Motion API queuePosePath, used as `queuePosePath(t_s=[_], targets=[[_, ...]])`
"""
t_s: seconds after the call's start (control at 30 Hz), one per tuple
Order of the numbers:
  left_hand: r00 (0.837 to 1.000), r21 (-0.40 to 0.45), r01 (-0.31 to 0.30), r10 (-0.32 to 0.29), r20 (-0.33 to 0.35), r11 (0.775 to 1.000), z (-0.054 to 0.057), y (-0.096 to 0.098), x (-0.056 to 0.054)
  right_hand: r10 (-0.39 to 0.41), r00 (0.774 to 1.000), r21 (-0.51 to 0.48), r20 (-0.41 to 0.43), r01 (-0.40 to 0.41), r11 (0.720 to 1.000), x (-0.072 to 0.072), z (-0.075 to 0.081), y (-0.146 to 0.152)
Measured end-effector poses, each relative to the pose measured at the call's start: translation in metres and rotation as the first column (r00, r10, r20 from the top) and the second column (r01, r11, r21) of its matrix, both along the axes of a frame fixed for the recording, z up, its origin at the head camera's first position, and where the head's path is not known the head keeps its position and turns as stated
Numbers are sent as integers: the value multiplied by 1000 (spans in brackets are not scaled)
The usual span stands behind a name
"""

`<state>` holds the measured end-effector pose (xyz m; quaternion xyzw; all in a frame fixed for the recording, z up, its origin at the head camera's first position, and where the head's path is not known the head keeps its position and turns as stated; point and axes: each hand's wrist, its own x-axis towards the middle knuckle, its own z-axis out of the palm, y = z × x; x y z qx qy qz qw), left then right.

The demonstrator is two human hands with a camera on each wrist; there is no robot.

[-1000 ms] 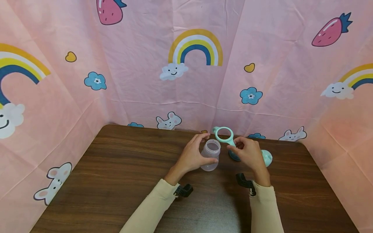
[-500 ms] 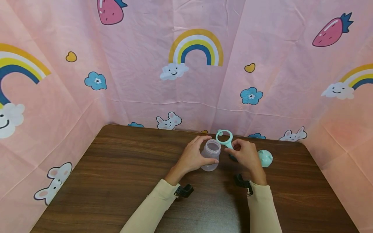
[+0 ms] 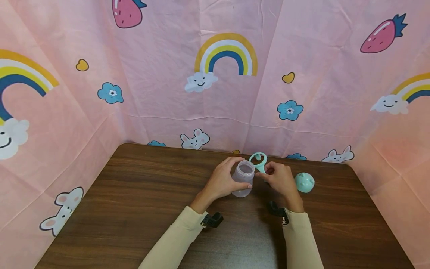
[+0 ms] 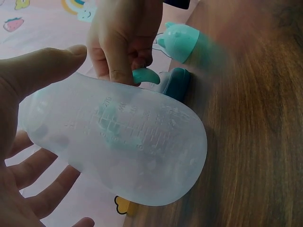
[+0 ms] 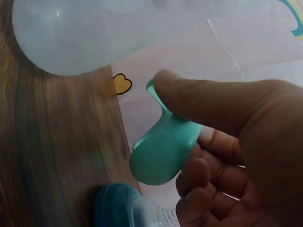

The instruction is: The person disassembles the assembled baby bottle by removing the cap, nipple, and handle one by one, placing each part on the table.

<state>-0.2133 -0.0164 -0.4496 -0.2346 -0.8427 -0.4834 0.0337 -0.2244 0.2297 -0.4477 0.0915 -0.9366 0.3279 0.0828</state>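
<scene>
In the head view my left hand (image 3: 220, 179) grips a translucent baby bottle (image 3: 242, 183), thumb on the near side and fingers behind. Its threaded mouth is uncovered and faces up; measuring marks show on the bottle wall (image 4: 128, 127) in the left wrist view. Just right of the bottle, my right hand (image 3: 281, 182) pinches a mint-green bottle handle (image 3: 261, 168) with a round ring, thumb on top. One curved grip of that handle (image 5: 163, 151) fills the middle of the right wrist view. Handle and bottle look very close; whether they touch, I cannot tell.
A mint dome cap with small ears (image 3: 304, 182) sits on the wooden table (image 3: 151, 209), right of my right hand. A teal collar with a clear nipple (image 5: 116, 205) lies below the handle, mostly hidden in the head view. Printed pink cloth (image 3: 161, 93) hangs behind the table.
My right hand has carried the handle leftward and slightly nearer, beside the bottle's mouth. The cap is now uncovered and the teal collar is more hidden. My left hand and bottle stay nearly still.
</scene>
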Motion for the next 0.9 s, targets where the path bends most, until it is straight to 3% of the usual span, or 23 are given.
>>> queuePosePath(t_s=[0.9], targets=[[1000, -5, 20, -20, 4, 1000, 0, -2, 0, -10, 998, 9, 58, 9, 1000, -5, -13, -8]])
